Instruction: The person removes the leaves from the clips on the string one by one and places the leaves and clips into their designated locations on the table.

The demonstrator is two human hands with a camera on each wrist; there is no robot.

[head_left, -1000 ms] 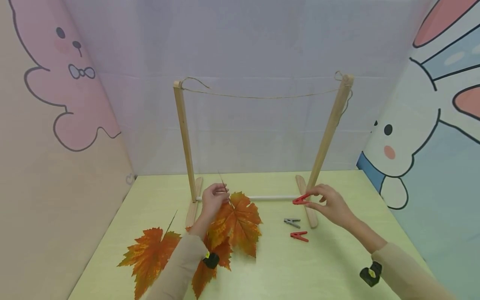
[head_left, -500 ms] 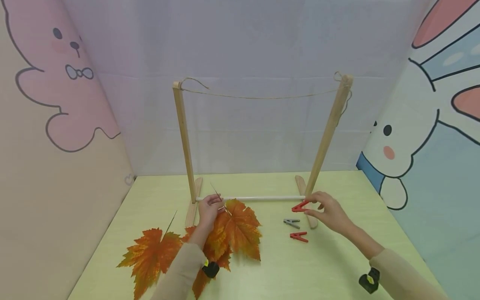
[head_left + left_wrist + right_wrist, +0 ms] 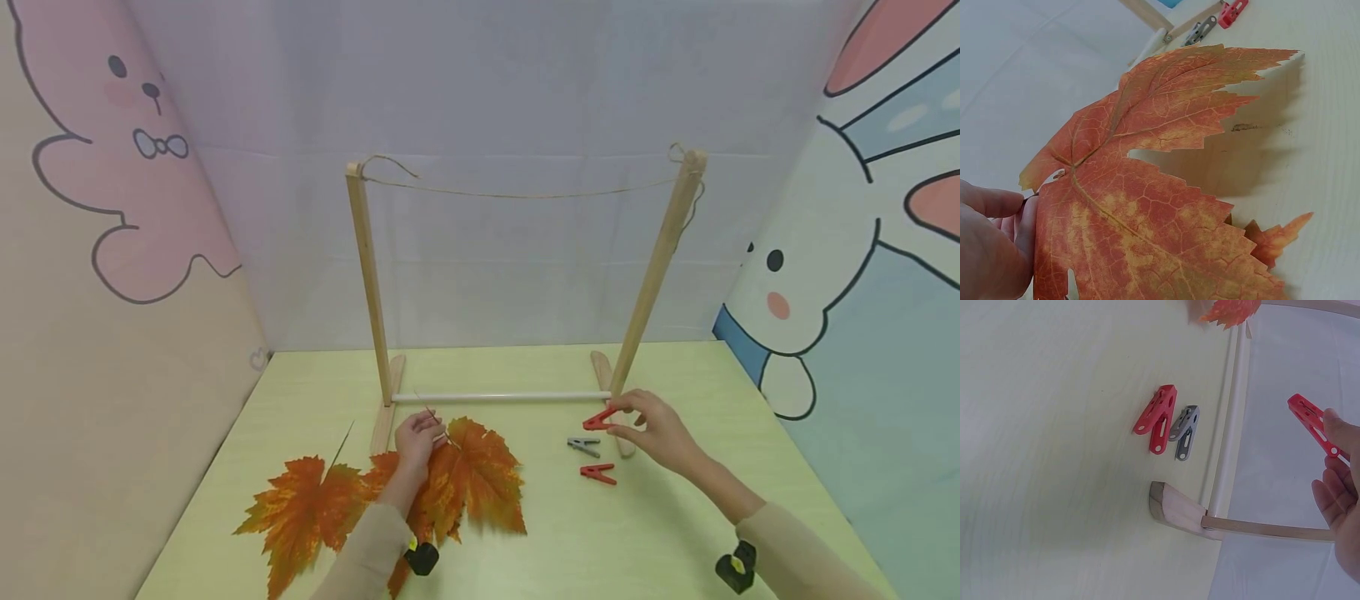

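My left hand (image 3: 417, 443) pinches the thin stem of an orange-red maple leaf (image 3: 480, 479) between thumb and fingers. In the left wrist view the leaf (image 3: 1147, 187) spreads out beyond the hand (image 3: 994, 240), its outer edge casting a shadow on the table. On the right, my right hand (image 3: 654, 425) grips a red clothespin (image 3: 599, 419) by its handle end, near the foot of the right post. The right wrist view has this clothespin (image 3: 1310, 419) between the thumb and fingers, raised over the table. Part of another leaf lies hidden beneath the left forearm and held leaf.
A wooden frame stands at the back, with two posts (image 3: 369, 287), a string (image 3: 517, 196) strung between their tops and a white rod (image 3: 525, 397) low down. A grey clothespin (image 3: 583, 446) and a red one (image 3: 597, 473) lie right of centre. Another leaf (image 3: 303, 508) lies at left.
My left hand has come down and slightly left, toward me, lowering the held leaf closer to the table. My right hand has lowered slightly with the red clothespin in its grip.
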